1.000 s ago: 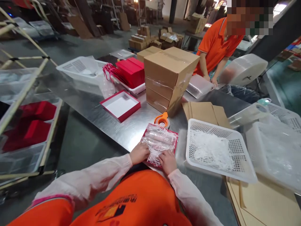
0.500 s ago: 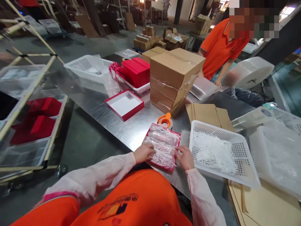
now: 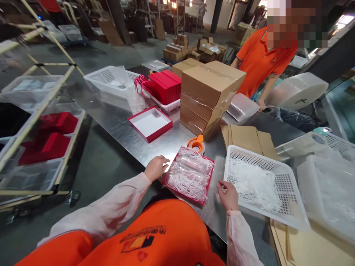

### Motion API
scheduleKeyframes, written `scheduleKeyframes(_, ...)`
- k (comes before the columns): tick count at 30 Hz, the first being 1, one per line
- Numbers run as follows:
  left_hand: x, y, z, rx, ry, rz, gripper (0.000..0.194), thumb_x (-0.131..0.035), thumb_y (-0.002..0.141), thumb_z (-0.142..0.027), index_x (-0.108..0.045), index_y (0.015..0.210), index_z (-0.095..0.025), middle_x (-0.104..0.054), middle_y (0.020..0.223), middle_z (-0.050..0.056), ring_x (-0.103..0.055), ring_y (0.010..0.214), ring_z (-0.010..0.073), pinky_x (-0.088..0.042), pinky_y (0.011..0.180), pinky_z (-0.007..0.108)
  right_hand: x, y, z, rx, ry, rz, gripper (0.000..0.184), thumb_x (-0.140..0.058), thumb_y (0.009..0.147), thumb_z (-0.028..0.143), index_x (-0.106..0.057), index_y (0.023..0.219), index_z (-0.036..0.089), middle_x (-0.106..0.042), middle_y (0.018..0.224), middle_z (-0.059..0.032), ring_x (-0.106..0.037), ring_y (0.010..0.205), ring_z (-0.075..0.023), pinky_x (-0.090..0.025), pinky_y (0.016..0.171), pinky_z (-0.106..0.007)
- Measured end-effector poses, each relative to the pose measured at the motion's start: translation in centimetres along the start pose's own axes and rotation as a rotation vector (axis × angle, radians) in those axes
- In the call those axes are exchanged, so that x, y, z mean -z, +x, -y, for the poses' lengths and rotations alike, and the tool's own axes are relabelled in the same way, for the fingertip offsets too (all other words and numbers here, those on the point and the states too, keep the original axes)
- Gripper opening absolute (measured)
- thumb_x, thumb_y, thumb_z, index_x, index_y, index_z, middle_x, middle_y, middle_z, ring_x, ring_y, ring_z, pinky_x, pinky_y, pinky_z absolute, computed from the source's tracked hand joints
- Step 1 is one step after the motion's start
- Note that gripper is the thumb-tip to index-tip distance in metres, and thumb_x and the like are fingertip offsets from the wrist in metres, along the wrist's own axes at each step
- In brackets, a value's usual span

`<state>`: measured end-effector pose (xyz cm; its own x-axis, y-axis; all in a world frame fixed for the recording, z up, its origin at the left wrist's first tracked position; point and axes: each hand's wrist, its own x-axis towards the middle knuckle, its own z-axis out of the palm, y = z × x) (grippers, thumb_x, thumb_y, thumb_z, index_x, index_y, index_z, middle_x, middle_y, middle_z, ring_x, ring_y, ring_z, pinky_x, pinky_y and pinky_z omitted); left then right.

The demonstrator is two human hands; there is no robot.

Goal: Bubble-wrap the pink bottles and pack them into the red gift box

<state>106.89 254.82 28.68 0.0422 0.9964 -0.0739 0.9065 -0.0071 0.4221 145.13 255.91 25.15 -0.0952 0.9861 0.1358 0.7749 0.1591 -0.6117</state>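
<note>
A red gift box [image 3: 206, 197] lies on the metal table in front of me. In it are bubble-wrapped items [image 3: 191, 162], with white shredded paper [image 3: 188, 186] around and over them. My left hand [image 3: 156, 168] is just off the box's left edge, empty, its fingers stretched toward it. Between the box and a white basket [image 3: 230, 155], my right hand [image 3: 229, 195] hovers with loosely bent fingers and nothing visible in them. More shredded paper [image 3: 255, 183] fills part of that basket. Behind the box lies an orange tape dispenser [image 3: 196, 143].
A red box lid or tray [image 3: 151, 123] with a white inside lies farther left. Large cartons [image 3: 212, 92] stand at the table's centre, beside red gift bags [image 3: 165, 85]. A co-worker [image 3: 266, 62] stands across the table near a bubble-wrap roll [image 3: 299, 90]. A wheeled rack [image 3: 55, 147] is at left.
Both hands have come off the red box: the left outward to the left, the right toward the basket. The whole view has shifted slightly right and down.
</note>
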Motion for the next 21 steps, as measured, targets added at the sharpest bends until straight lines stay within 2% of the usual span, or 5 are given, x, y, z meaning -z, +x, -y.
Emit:
scheduleKeyframes(3, -1.8, -0.4, -0.5, 0.001, 0.097, 0.021, 0.031, -0.052, 0.094, -0.023, -0.076, 0.114, -0.021, -0.067, 0.103, 0.011, -0.061, 0.099, 0.0239, -0.049, 0.088, 0.034, -0.8, -1.0, 0.7, 0.048, -0.059, 0.001, 0.04, -0.049, 0.09, 0.043, -0.077, 0.096, 0.015, -0.073, 0.086, -0.0122, -0.063, 0.074, -0.0217, -0.051, 0.078, -0.036)
scheduleKeyframes(6, -3.0, -0.6, -1.6, 0.016, 0.259, 0.107, 0.034, -0.046, 0.098, -0.025, -0.074, 0.117, -0.023, -0.065, 0.102, 0.015, -0.058, 0.102, 0.0287, -0.047, 0.084, 0.038, -1.5, -2.3, 2.3, 0.11, -0.135, 0.129, 0.03, -0.053, 0.093, 0.033, -0.078, 0.097, 0.018, -0.072, 0.089, -0.0102, -0.064, 0.082, -0.0215, -0.049, 0.081, -0.034)
scheduleKeyframes(12, -1.7, -0.8, -3.8, 0.027, 0.371, 0.174, 0.038, -0.04, 0.098, -0.018, -0.071, 0.12, -0.017, -0.066, 0.106, 0.019, -0.06, 0.107, 0.0326, -0.047, 0.083, 0.041, -3.2, -4.4, 5.6, 0.132, -0.403, 0.296, 0.018, -0.064, 0.09, 0.025, -0.079, 0.08, 0.022, -0.067, 0.089, -0.0094, -0.061, 0.09, -0.0238, -0.045, 0.08, -0.032)
scheduleKeyframes(17, -0.9, -2.9, -5.2, -0.055, 0.396, 0.402, 0.034, -0.043, 0.093, -0.013, -0.076, 0.097, -0.01, -0.071, 0.102, 0.02, -0.066, 0.1, 0.0309, -0.049, 0.082, 0.04, -3.0, -3.8, 4.6, 0.158, -0.27, 0.18, 0.021, -0.061, 0.092, 0.031, -0.08, 0.094, 0.023, -0.068, 0.086, -0.0084, -0.062, 0.087, -0.0217, -0.047, 0.079, -0.03)
scheduleKeyframes(21, -1.7, -4.4, -5.8, -0.16, 0.4, 0.457, 0.035, -0.043, 0.092, -0.011, -0.078, 0.094, -0.009, -0.073, 0.102, 0.022, -0.067, 0.103, 0.0341, -0.049, 0.084, 0.044, 0.9, -1.4, 0.0, 0.034, -0.173, -0.038, 0.036, -0.05, 0.095, 0.039, -0.079, 0.098, 0.019, -0.072, 0.083, -0.0083, -0.063, 0.075, -0.019, -0.049, 0.076, -0.03)
